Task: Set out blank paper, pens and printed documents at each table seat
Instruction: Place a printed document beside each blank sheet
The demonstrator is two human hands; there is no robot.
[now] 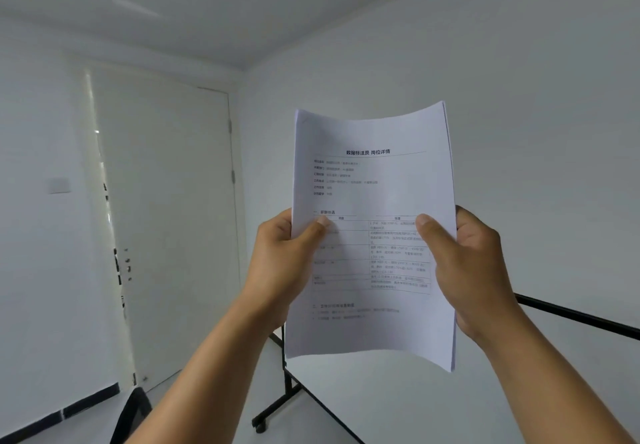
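A stack of printed documents point(372, 180) is held upright in front of me at chest height, above the near end of a white table. The top sheet shows a bold heading, short text lines and a ruled table. My left hand point(282, 263) grips the stack's left edge, thumb on the front. My right hand point(471, 267) grips the right edge, thumb across the page. No pens or blank paper are in view.
A white table point(398, 405) with a black edge and a black wheeled leg point(273, 412) stretches away at the lower right. A white door point(166, 229) stands slightly ajar at the left. A dark chair part point(133, 416) shows at the bottom left.
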